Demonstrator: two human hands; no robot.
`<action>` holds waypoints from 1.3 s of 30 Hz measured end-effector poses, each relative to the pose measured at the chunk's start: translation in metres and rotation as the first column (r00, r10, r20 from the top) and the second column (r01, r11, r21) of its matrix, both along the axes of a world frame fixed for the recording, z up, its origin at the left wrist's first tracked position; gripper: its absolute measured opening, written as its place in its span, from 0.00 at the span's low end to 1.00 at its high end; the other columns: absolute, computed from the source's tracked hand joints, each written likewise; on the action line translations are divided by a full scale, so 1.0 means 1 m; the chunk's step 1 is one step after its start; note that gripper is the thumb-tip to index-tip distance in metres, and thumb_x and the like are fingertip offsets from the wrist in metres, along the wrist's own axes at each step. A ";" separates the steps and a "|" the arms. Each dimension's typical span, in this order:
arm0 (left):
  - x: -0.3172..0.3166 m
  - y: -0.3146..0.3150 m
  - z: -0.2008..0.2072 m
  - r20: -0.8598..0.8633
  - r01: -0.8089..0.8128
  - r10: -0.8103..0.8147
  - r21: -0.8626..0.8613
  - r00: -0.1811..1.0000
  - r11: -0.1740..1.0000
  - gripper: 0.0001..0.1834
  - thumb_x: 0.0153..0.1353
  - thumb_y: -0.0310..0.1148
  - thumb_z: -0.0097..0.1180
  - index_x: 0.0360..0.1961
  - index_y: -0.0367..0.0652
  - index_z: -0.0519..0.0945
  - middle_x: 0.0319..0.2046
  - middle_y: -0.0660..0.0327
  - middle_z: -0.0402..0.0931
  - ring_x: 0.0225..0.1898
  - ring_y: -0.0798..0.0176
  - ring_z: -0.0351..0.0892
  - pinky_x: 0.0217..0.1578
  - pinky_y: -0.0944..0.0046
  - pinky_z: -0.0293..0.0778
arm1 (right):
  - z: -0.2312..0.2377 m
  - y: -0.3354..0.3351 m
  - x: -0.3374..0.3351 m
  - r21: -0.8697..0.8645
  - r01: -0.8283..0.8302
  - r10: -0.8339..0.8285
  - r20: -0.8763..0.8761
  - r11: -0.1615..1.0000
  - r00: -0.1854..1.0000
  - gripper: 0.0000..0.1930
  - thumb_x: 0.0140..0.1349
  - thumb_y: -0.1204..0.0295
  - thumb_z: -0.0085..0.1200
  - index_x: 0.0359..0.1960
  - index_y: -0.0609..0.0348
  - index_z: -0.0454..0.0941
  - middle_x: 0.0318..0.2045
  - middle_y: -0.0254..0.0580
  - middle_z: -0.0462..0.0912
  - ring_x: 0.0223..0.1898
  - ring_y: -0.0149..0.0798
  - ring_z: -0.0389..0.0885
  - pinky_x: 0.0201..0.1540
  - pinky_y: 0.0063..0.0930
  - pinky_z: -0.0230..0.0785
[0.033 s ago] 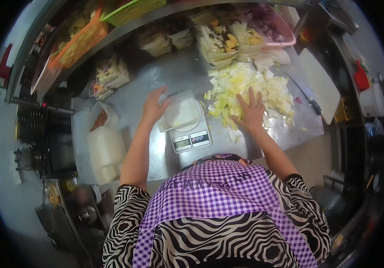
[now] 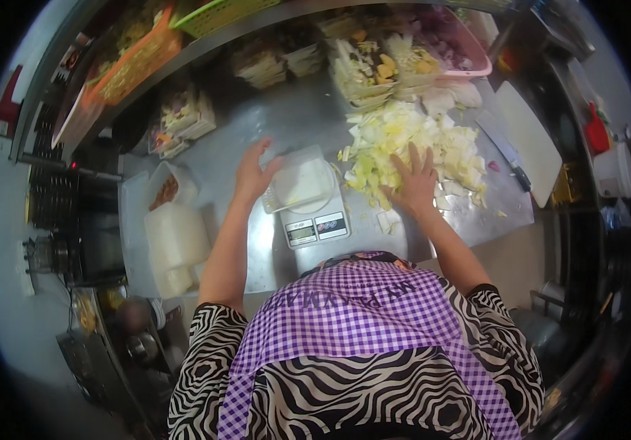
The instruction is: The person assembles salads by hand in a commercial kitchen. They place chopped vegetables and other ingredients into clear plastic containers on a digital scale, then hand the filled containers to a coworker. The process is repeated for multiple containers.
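A clear plastic tray (image 2: 302,180) sits on the white kitchen scale (image 2: 318,233) in front of me. Just left of the tray, my left hand (image 2: 255,176) has its fingers apart and grips nothing; whether its thumb touches the rim, I cannot tell. To the right lies a large heap of chopped pale green and yellow cabbage (image 2: 396,132). My right hand (image 2: 416,185) lies over the near side of this heap, fingers spread and pressed onto the leaves. A few loose scraps (image 2: 387,222) are scattered between the heap and the scale.
A knife (image 2: 508,154) and a white cutting board (image 2: 532,139) lie right of the cabbage. Filled vegetable trays (image 2: 363,77) and a pink basket (image 2: 469,72) stand behind. Left are white containers (image 2: 176,238). An overhead shelf holds an orange basket (image 2: 136,66).
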State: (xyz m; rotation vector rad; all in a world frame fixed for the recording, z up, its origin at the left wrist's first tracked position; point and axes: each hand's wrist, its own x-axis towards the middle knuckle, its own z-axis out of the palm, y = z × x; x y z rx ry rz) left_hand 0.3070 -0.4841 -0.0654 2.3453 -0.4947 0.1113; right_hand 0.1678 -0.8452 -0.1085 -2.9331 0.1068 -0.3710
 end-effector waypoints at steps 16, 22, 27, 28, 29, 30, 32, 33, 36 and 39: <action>-0.059 -0.001 -0.034 -0.626 -0.451 -0.130 -0.675 0.769 0.584 0.42 0.54 0.18 0.48 0.71 0.38 0.50 0.66 0.50 0.60 0.65 0.53 0.62 0.63 0.61 0.59 | 0.085 -0.001 0.061 0.520 -0.313 0.243 0.199 0.795 0.949 0.16 0.41 0.79 0.58 0.37 0.56 0.77 0.42 0.45 0.77 0.47 0.48 0.76 0.52 0.34 0.68; -0.060 -0.009 -0.039 -0.596 -0.477 0.028 -0.614 0.803 0.629 0.40 0.53 0.17 0.41 0.71 0.38 0.51 0.65 0.47 0.61 0.65 0.52 0.62 0.62 0.63 0.59 | 0.120 0.113 0.075 0.610 -0.520 0.547 0.163 0.598 0.821 0.16 0.44 0.75 0.60 0.39 0.51 0.78 0.46 0.44 0.75 0.50 0.48 0.75 0.55 0.36 0.67; -0.067 -0.018 -0.031 -0.611 -0.509 0.051 -0.607 0.790 0.611 0.42 0.51 0.17 0.40 0.71 0.41 0.51 0.65 0.51 0.61 0.64 0.55 0.63 0.61 0.64 0.61 | 0.092 0.149 0.075 0.441 -0.493 0.533 0.041 0.750 0.845 0.22 0.51 0.63 0.63 0.49 0.48 0.77 0.53 0.48 0.73 0.53 0.51 0.74 0.57 0.37 0.66; -0.072 -0.017 -0.022 -0.616 -0.492 -0.001 -0.631 0.788 0.600 0.41 0.51 0.17 0.40 0.71 0.41 0.51 0.65 0.52 0.61 0.65 0.55 0.61 0.62 0.64 0.59 | 0.091 0.145 0.077 0.417 -0.486 0.518 0.040 0.768 0.854 0.23 0.51 0.60 0.64 0.51 0.45 0.77 0.55 0.48 0.72 0.53 0.52 0.74 0.57 0.39 0.67; -0.071 -0.014 -0.024 -0.598 -0.489 -0.018 -0.672 0.801 0.556 0.42 0.51 0.18 0.41 0.71 0.42 0.52 0.65 0.52 0.61 0.65 0.55 0.61 0.62 0.64 0.59 | 0.090 0.131 0.086 0.524 -0.423 0.498 -0.003 0.739 0.867 0.26 0.51 0.58 0.64 0.54 0.43 0.75 0.57 0.48 0.71 0.54 0.53 0.73 0.57 0.41 0.67; -0.072 -0.008 -0.026 -0.580 -0.486 -0.032 -0.711 0.814 0.508 0.42 0.51 0.19 0.42 0.71 0.43 0.52 0.65 0.52 0.61 0.65 0.55 0.61 0.62 0.63 0.59 | 0.089 0.107 0.098 0.622 -0.351 0.483 -0.049 0.700 0.874 0.29 0.51 0.56 0.64 0.57 0.42 0.73 0.59 0.48 0.69 0.56 0.55 0.71 0.57 0.42 0.66; -0.071 0.007 -0.035 -0.555 -0.484 0.016 -0.711 0.832 0.511 0.40 0.51 0.22 0.44 0.70 0.44 0.55 0.63 0.52 0.62 0.63 0.56 0.62 0.63 0.60 0.57 | 0.069 0.069 0.101 0.513 -0.289 0.407 -0.134 0.808 0.903 0.34 0.51 0.55 0.64 0.62 0.39 0.69 0.62 0.47 0.67 0.59 0.57 0.68 0.56 0.46 0.66; -0.070 0.016 -0.042 -0.518 -0.462 0.074 -0.679 0.852 0.570 0.39 0.51 0.22 0.44 0.69 0.44 0.56 0.64 0.51 0.62 0.64 0.54 0.61 0.63 0.59 0.57 | 0.043 0.055 0.092 0.283 -0.288 0.339 -0.151 0.915 0.929 0.36 0.51 0.55 0.64 0.64 0.38 0.66 0.63 0.46 0.66 0.60 0.58 0.67 0.56 0.48 0.66; -0.073 0.050 -0.085 -0.364 -0.445 0.273 -0.573 0.891 0.688 0.34 0.53 0.21 0.44 0.65 0.43 0.63 0.60 0.49 0.65 0.62 0.53 0.65 0.61 0.58 0.62 | 0.029 0.049 0.057 -0.105 -0.270 0.254 -0.143 0.957 0.957 0.39 0.52 0.56 0.63 0.67 0.36 0.60 0.65 0.44 0.64 0.61 0.61 0.64 0.53 0.54 0.66; -0.079 0.068 -0.100 -0.199 -0.383 0.327 -0.470 0.924 0.795 0.32 0.52 0.19 0.45 0.63 0.41 0.65 0.56 0.51 0.67 0.57 0.55 0.69 0.53 0.61 0.69 | 0.011 0.030 0.046 -0.108 -0.323 0.320 -0.047 0.940 0.946 0.27 0.57 0.64 0.58 0.60 0.42 0.70 0.59 0.44 0.70 0.56 0.56 0.69 0.50 0.48 0.69</action>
